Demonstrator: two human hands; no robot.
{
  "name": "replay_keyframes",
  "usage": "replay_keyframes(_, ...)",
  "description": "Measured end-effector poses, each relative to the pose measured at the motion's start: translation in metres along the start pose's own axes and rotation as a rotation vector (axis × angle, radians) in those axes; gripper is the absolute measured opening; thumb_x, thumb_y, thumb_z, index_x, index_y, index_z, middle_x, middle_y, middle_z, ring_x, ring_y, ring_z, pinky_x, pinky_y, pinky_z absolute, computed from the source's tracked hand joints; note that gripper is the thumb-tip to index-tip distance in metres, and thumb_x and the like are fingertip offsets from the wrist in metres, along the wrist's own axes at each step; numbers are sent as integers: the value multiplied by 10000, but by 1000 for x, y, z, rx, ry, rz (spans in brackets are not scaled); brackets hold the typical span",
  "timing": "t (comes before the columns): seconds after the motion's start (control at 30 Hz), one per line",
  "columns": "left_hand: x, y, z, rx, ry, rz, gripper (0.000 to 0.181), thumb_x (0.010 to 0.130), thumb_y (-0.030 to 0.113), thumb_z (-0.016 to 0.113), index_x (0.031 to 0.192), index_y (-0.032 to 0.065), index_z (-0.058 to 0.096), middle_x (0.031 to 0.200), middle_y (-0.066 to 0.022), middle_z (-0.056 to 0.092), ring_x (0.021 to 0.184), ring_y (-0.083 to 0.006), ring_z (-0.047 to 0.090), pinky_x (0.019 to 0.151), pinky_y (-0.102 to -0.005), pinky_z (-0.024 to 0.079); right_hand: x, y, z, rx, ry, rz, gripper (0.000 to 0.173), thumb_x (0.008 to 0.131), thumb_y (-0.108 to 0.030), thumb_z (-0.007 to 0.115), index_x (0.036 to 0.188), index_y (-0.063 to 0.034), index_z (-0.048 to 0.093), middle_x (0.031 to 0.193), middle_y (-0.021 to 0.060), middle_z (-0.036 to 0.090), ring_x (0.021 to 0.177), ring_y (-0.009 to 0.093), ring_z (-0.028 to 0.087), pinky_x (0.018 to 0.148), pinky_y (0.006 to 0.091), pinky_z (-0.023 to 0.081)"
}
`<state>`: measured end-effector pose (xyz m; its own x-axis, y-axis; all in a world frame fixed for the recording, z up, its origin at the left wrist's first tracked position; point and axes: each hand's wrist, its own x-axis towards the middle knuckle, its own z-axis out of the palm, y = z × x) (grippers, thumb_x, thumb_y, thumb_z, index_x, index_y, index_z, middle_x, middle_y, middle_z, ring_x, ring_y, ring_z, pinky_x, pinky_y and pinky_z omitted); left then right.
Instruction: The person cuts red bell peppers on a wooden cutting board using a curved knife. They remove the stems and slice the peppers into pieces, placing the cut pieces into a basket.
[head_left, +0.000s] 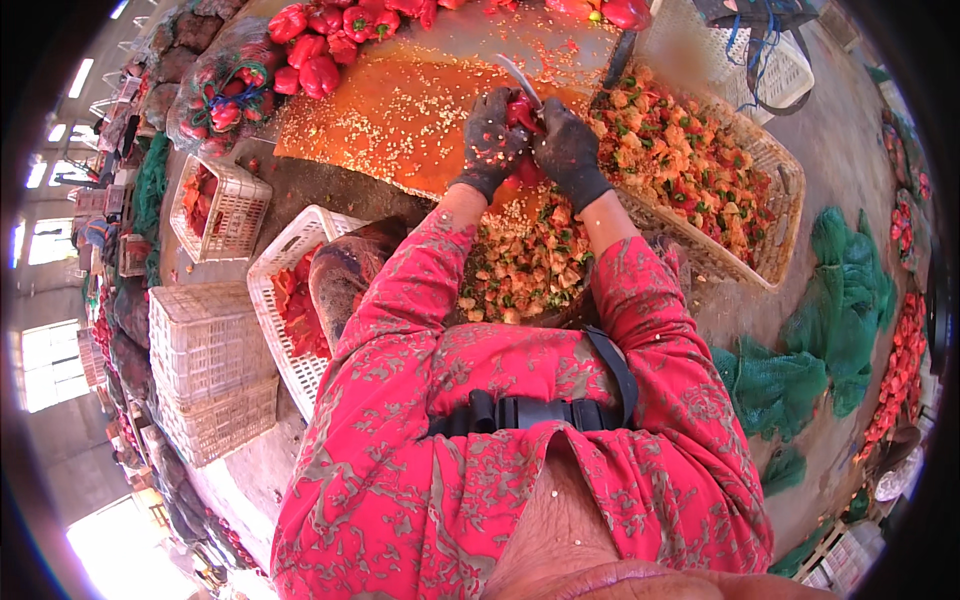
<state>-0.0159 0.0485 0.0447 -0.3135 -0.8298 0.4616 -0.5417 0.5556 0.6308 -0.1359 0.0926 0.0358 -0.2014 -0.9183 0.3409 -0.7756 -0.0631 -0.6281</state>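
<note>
My left hand (491, 142), in a dark, seed-flecked glove, grips a red bell pepper (519, 112) over the near edge of the table. Close against it, my right hand (571, 150), gloved too, is closed around a knife whose curved blade (519, 77) points up and away. The knife's handle is hidden in the glove. Beneath both wrists lies a heap of pepper cores with seeds and green stems (525, 281). Wet orange liquid and scattered pale seeds cover the tabletop (360, 112).
Whole red peppers (319, 52) lie along the table's far side, beside a filled net sack (221, 105). A crate of cores (784, 195) stands at right. Crates of red pepper pieces (259, 266) (225, 225) and stacked crates (210, 352) stand at left. Green netting (840, 300) lies on the floor.
</note>
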Motion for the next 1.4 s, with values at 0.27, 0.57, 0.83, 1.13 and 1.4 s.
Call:
replay_keyframes(0.27, -19, -25, -13, -352, 29, -12, 345, 721, -23, 483, 1060, 26, 522, 913, -79, 615, 846, -153, 583, 748, -263, 465, 6, 40, 15, 581, 156, 174, 297, 671, -186, 682, 853, 37, 609, 703, 188, 613, 646, 304, 604, 583, 383, 456)
replay_keyframes(0.57, -30, -23, -34, -180, 9, -176, 243, 693, 116, 599, 923, 46, 560, 781, -120, 618, 713, -245, 603, 637, -333, 487, 3, 53, 26, 1147, 276, 509, 237, 653, -101, 709, 829, 12, 596, 709, 38, 583, 617, 147, 534, 580, 292, 449)
replay_keyframes(0.83, -45, -60, -102, -464, 567, -293, 208, 701, -3, 561, 906, 28, 544, 814, -38, 571, 735, -132, 538, 668, -269, 472, 20, 83, -33, 1530, 594, 552, 227, 705, 52, 614, 923, 5, 572, 874, 83, 607, 749, 192, 598, 694, 309, 501)
replay_keyframes(1.13, -5, -86, -45, 323, 282, 90, 354, 731, 258, 683, 990, 49, 563, 930, -143, 592, 812, -293, 573, 726, -377, 464, 16, 18, -34, 1605, 350, 262, 317, 697, 33, 660, 1000, -6, 573, 902, 58, 614, 795, 163, 585, 721, 306, 480)
replay_keyframes(1.4, -13, 43, -26, -9, -192, 103, 177, 720, 155, 596, 880, 89, 555, 824, -143, 596, 819, -331, 578, 706, -406, 463, 14, 5, -16, 1273, 340, 152, 197, 744, -9, 643, 932, -3, 586, 836, 25, 601, 709, 108, 550, 631, 245, 448)
